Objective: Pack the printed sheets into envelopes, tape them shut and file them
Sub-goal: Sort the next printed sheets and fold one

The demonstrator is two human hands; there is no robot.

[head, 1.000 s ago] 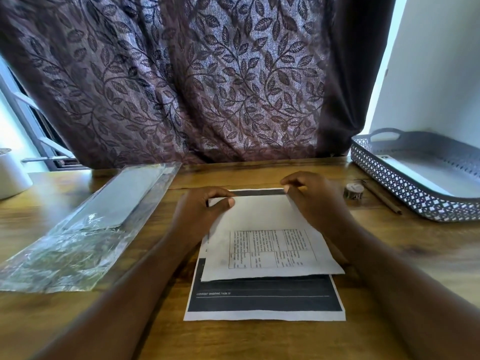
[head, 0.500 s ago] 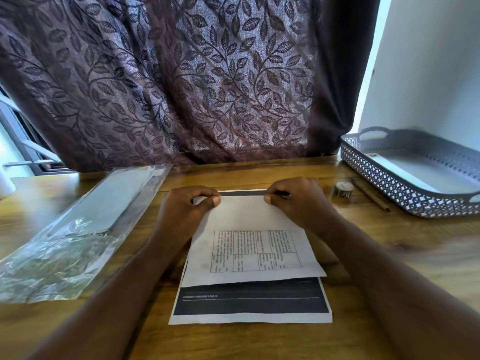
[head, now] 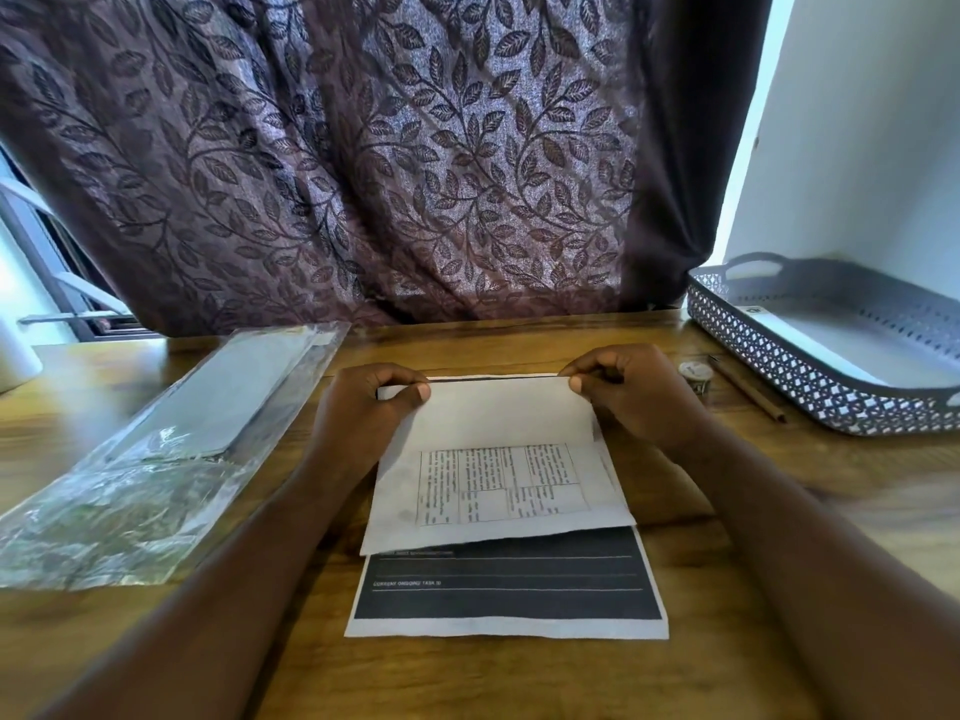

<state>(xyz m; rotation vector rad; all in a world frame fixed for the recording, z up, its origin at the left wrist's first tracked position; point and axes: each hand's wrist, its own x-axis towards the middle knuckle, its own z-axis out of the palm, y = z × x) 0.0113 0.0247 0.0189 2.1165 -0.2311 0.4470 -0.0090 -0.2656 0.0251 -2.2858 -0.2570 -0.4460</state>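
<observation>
A printed sheet (head: 498, 459) with a table of text lies folded over in the middle of the wooden table, on top of a second sheet (head: 506, 589) with a dark printed block. My left hand (head: 363, 407) pinches the folded sheet's far left corner between thumb and fingers. My right hand (head: 634, 392) pinches its far right corner the same way. The folded sheet's near edge rests loose on the dark sheet. A clear plastic pack of envelopes (head: 171, 449) lies to the left. A small roll of tape (head: 696, 374) stands right of my right hand.
A grey perforated tray (head: 800, 376) with a white sheet inside stands at the right, with a thin brown stick (head: 748, 389) beside it. A patterned curtain (head: 363, 163) hangs behind the table. A white cylinder (head: 15, 356) stands at the far left edge.
Both hands have curled tighter on the sheet's far corners, and the fold has lifted a little off the dark sheet. The view has shifted slightly.
</observation>
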